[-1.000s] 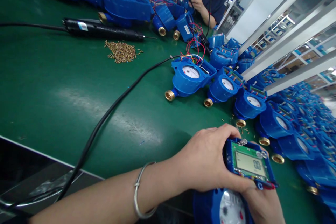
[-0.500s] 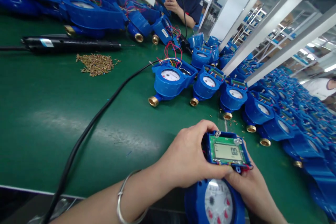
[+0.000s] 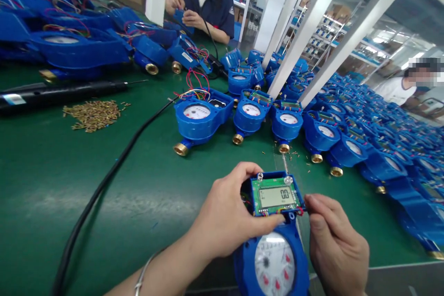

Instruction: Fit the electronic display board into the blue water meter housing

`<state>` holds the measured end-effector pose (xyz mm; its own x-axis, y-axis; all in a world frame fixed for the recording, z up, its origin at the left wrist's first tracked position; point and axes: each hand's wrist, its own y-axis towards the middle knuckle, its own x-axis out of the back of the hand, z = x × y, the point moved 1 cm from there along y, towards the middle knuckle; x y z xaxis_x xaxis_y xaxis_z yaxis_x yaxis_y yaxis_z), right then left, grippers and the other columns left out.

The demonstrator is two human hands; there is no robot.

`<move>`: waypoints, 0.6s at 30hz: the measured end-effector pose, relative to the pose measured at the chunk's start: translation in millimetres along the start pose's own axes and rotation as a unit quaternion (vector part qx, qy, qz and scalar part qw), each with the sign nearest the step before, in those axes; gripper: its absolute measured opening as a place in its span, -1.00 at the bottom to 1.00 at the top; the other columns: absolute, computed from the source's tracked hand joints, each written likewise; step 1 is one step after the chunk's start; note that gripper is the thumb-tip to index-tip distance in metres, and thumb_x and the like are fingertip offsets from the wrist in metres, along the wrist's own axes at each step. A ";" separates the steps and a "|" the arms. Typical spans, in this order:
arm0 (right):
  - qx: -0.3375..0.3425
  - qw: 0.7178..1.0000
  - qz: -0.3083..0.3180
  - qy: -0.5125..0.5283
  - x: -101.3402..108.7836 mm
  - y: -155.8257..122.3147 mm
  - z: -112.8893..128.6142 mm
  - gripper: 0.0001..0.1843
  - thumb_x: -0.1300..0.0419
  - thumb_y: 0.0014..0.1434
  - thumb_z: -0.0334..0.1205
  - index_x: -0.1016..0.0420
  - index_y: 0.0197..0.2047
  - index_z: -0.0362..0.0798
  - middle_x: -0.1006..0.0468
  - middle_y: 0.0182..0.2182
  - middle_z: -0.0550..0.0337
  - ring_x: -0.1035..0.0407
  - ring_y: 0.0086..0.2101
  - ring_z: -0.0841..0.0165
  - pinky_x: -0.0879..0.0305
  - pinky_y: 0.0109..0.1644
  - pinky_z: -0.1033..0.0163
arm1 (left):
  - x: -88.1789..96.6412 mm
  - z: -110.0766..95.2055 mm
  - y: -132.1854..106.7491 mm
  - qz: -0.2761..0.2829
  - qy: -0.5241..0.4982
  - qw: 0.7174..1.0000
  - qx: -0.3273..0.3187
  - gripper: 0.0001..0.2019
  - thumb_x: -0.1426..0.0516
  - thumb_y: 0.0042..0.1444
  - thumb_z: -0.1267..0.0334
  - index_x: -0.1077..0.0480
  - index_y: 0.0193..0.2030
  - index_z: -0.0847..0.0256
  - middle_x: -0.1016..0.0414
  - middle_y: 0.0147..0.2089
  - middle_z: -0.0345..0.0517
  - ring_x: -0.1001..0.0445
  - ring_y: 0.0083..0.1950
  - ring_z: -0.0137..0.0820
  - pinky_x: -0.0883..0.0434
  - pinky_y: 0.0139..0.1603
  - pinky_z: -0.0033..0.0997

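Note:
A blue water meter (image 3: 239, 259) is tilted toward me at the table's front edge. Its round dial (image 3: 274, 263) faces up, and the box above holds a green circuit board (image 3: 256, 189) whose display (image 3: 276, 197) reads 0.0. My left hand (image 3: 229, 212) grips that box from the left, thumb along its lower edge, fingers behind. At the box's right side, my right hand (image 3: 338, 240) has its fingers curled in a pinch beside a short red wire (image 3: 301, 212). Whatever lies between those fingertips is hidden.
Several blue meters with brass ends (image 3: 203, 118) line the green table (image 3: 145, 222). Left are a pile of small screws (image 3: 92, 115), a black electric screwdriver (image 3: 62, 94) and a black cable (image 3: 107, 185). White posts (image 3: 322, 32) rise beyond. A co-worker (image 3: 222, 14) sits opposite, handling a blue part.
My right hand has left the back of the meter's box and now pinches at its right side. The display went from other digits to 0.0. The view has swung right.

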<state>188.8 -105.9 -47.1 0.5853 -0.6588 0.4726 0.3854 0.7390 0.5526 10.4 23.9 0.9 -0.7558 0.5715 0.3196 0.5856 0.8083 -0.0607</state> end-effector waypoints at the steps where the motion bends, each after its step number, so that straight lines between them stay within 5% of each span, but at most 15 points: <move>1: -0.001 1.000 0.002 0.001 -1.2 1.6 2.4 -0.79 -0.24 0.19 -0.24 -0.58 -0.09 0.02 -0.55 -0.16 0.11 -0.48 -0.19 0.30 -0.48 -0.18 0.26 | 0.1 -1.1 -0.2 -0.001 0.003 1.000 -0.002 -0.51 -0.34 -0.21 0.13 -0.30 -0.12 0.14 -0.54 -0.23 -0.21 -0.53 -0.26 -0.32 -0.45 -0.26 -0.37; 9: 0.004 0.998 0.062 0.024 -10.0 12.6 16.5 -0.90 -0.24 0.19 -0.31 -0.59 -0.26 0.01 -0.54 -0.27 0.15 -0.45 -0.25 0.34 -0.46 -0.24 0.31 | -2.4 -3.3 -1.4 -0.018 0.020 1.000 -0.004 -0.53 -0.32 -0.19 0.19 -0.29 -0.11 0.15 -0.56 -0.19 -0.18 -0.56 -0.18 -0.29 -0.46 -0.25 -0.39; 18: 0.036 0.999 0.020 -0.002 -14.6 8.8 21.5 -0.86 -0.18 0.22 -0.37 -0.54 -0.18 -0.03 -0.50 -0.28 0.18 -0.38 -0.21 0.39 -0.37 -0.14 0.34 | -5.4 3.0 -0.8 -0.034 0.016 0.999 -0.010 -0.50 -0.34 -0.23 0.24 -0.29 -0.10 0.12 -0.57 -0.12 -0.19 -0.56 -0.16 -0.31 -0.48 -0.19 -0.39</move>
<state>168.3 -92.8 -34.4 0.5959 -0.6292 0.4990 0.3096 0.7533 0.5802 13.2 20.6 -3.6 -0.7845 0.5106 0.3519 0.5392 0.8419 -0.0195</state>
